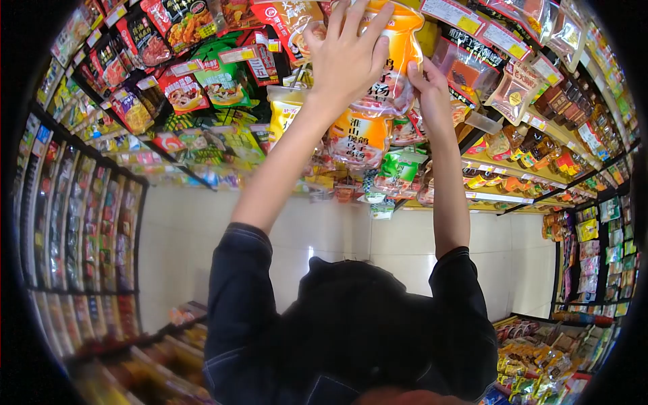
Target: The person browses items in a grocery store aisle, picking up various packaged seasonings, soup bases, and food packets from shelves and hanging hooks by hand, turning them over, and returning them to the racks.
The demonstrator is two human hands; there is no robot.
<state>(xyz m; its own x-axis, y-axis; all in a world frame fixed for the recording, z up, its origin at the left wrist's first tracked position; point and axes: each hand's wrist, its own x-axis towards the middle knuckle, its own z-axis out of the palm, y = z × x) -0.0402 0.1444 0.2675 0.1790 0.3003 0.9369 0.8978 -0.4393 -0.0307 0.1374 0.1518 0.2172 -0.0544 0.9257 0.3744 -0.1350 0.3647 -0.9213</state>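
Our L hand has its fingers spread over the L side of an orange pouch; can't tell if they grip. Our R hand is clamped on its R edge, thumb in front. Just below: 2nd pouch, sim. orange. Yellow pkt to L, green pkt lower R, pale floor beyond.

Orange pouch (partly behind hands)
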